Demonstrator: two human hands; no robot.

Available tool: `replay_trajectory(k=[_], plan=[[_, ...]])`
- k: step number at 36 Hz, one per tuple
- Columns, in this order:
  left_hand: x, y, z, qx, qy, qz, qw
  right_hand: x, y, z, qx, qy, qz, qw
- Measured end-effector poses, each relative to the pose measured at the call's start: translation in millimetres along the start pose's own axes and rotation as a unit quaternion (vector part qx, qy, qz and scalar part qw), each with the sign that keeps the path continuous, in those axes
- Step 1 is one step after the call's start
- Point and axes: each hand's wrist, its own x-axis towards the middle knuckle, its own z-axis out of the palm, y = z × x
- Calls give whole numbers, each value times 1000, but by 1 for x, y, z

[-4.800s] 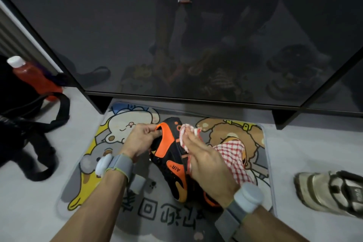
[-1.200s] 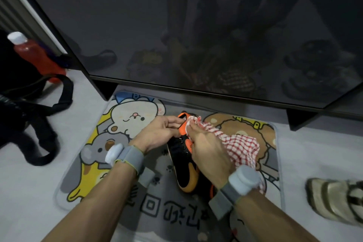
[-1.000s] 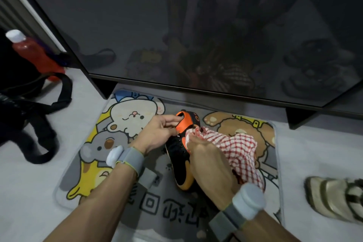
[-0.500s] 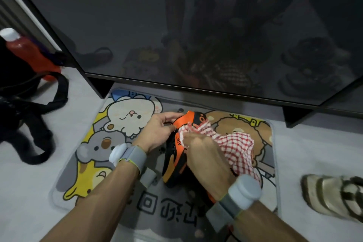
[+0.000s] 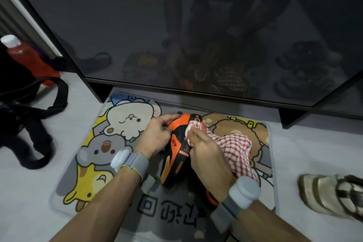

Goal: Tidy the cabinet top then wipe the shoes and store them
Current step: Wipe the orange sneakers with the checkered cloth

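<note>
A black and orange sneaker (image 5: pixel 174 155) is tipped on its side above the cartoon floor mat (image 5: pixel 125 120). My left hand (image 5: pixel 157 135) grips its heel end from the left. My right hand (image 5: pixel 206 153) holds a red and white checked cloth (image 5: pixel 235 149) bunched against the sneaker's heel, and the rest of the cloth trails to the right. A second orange and black shoe (image 5: pixel 213 198) shows only partly under my right wrist. The dark cabinet (image 5: pixel 176 25) stands just behind the mat with its glossy doors closed.
A beige and black shoe (image 5: pixel 332 194) lies on the pale floor at the right. A black bag with straps (image 5: pixel 25 116) and a red bottle with a white cap (image 5: pixel 25 57) sit at the left. The cabinet's feet (image 5: pixel 290 118) touch the floor behind the mat.
The sneaker has rolled from sole-down onto its side in my left hand. My right hand with the cloth has shifted along the heel area.
</note>
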Motion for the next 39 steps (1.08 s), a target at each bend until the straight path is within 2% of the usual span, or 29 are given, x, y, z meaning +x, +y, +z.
replay_trajectory(k=[5,10,16,20,26,33,39], plan=[[-22,6,12,158,12,81,984,10,-2,0,21,-67,34,997],[-47,-6,14,211,-104,83,968,5,-3,-1,30,-96,46,994],[-59,-7,13,298,-122,91,942,-16,-9,-9,89,-95,84,988],[-64,-9,18,302,-100,66,946,-17,-14,-21,104,-82,79,988],[-78,-19,29,278,-70,61,956,0,-15,-14,8,-70,25,997],[-86,-23,39,258,-48,37,964,-24,-18,4,-3,-112,11,994],[-90,-15,39,282,-41,-16,958,-5,-14,-13,-19,-38,-44,998]])
